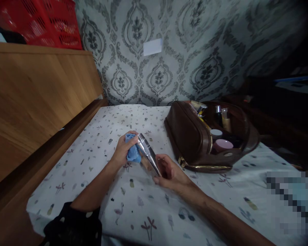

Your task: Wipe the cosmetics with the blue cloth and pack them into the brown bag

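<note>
A shiny silver cosmetic tube (148,152) is held at a slant above the printed sheet (133,215). My right hand (170,174) is closed around its lower end, thumb in front. My left hand (123,148) is closed on a crumpled blue cloth (132,153) and presses it against the tube's upper, capped end. Behind the tube shows a tan patch that I cannot make out. To the right of both hands stands a brown toiletry bag (187,136), unzipped, with a pink round jar (223,145), a white lid (216,133) and small bottles inside.
At the left, a wooden cabinet (43,82) borders the sheet, and a red plastic basket (51,24) sits on top. The patterned wall (133,61) closes off the back. Dark, unclear items lie at the far right, and a blurred patch covers the lower right.
</note>
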`<state>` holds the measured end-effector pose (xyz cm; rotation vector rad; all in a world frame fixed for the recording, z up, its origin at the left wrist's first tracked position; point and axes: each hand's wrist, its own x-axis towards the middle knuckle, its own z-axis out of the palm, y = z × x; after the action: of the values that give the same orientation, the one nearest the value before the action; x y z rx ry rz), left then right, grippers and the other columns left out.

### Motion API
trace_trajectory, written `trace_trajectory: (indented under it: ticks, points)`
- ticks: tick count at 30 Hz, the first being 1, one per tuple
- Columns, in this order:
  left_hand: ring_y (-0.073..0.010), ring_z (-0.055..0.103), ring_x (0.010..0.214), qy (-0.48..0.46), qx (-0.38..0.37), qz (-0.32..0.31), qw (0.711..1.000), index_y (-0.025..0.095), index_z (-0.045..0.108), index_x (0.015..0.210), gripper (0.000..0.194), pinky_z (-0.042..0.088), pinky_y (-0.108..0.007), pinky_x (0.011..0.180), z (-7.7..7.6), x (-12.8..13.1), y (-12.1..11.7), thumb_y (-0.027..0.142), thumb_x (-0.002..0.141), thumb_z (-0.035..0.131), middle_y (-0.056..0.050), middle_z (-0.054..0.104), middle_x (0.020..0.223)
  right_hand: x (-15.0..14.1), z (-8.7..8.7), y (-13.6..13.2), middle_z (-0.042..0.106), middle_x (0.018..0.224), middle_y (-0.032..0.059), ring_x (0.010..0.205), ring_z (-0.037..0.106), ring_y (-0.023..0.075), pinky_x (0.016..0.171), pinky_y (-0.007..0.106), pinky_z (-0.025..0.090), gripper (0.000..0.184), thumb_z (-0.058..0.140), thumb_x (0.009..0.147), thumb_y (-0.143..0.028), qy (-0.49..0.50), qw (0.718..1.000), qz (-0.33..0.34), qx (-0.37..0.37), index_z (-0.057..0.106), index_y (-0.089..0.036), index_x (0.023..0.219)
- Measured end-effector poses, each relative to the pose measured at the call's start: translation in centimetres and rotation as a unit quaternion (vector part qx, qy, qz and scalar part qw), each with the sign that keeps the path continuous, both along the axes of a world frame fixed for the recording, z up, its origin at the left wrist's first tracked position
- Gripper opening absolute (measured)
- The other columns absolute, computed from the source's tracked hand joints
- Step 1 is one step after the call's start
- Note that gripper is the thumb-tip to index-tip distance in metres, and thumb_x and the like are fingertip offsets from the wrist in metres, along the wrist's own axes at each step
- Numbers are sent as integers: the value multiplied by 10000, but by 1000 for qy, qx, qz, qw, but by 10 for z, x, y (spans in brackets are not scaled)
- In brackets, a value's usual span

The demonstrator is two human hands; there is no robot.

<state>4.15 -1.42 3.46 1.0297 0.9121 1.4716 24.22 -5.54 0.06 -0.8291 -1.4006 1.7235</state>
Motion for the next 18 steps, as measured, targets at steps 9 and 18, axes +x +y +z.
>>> trace_trajectory:
  ticks: [9,18]
  points:
    - [-87,561,572,-29,-16,-2,999,180,697,833,437,476,-191,549,1,-2,0,469,574,897,41,608,640,-1,7,-5,712,1085,78,986,644,244,895,394,516,434,828,676,-497,80,989,-12,-123,760,-230,1011]
    - [-96,568,549,-25,-34,50,998,163,712,818,512,476,-204,536,-5,10,1,608,607,851,22,624,630,2,0,0,657,1286,68,1162,602,233,1032,380,471,575,669,878,-539,-26,996,31,85,596,-254,1372]
